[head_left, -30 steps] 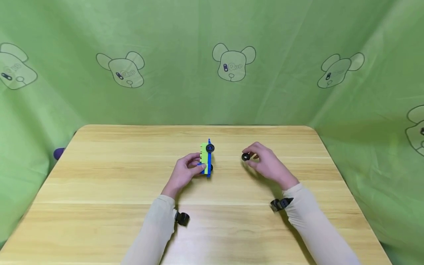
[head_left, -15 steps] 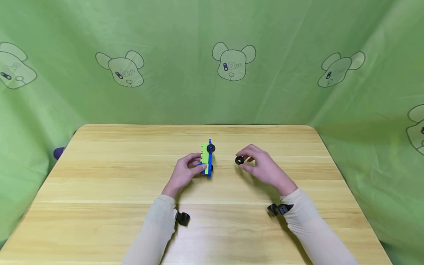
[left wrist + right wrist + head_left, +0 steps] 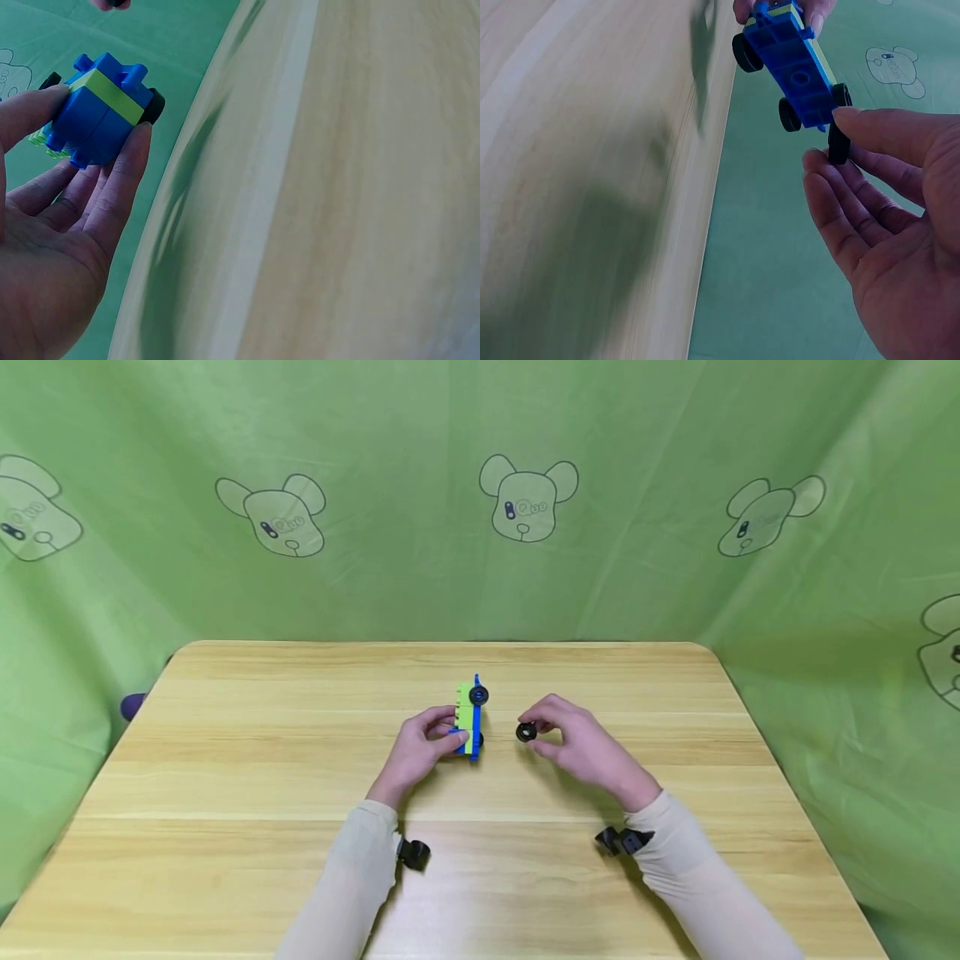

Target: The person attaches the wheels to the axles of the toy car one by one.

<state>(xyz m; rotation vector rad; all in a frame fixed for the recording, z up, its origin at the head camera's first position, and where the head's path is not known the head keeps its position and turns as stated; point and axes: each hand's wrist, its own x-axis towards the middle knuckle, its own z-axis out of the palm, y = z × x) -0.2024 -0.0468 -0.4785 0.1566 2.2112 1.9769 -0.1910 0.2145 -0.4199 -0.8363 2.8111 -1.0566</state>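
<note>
My left hand (image 3: 422, 752) grips the near end of a toy car (image 3: 467, 718) built from blue and lime-green blocks. The car is tipped on its side, with its studs facing left and its blue underside (image 3: 799, 75) facing my right hand. Three black wheels show on it in the right wrist view, including one wheel (image 3: 748, 52) near the held end. My right hand (image 3: 581, 747) pinches a loose black wheel (image 3: 527, 732) between thumb and fingers. That wheel is a short gap to the right of the car in the head view.
Both hands are over a light wooden table (image 3: 300, 877). A green curtain (image 3: 405, 585) with printed bear heads hangs behind the table and along its sides. Something purple (image 3: 132, 706) shows past the left table edge. Each wrist wears a black camera (image 3: 413, 854).
My right hand has moved left and a little toward me with the loose wheel, narrowing the gap to the car. My left hand and the car have stayed almost still.
</note>
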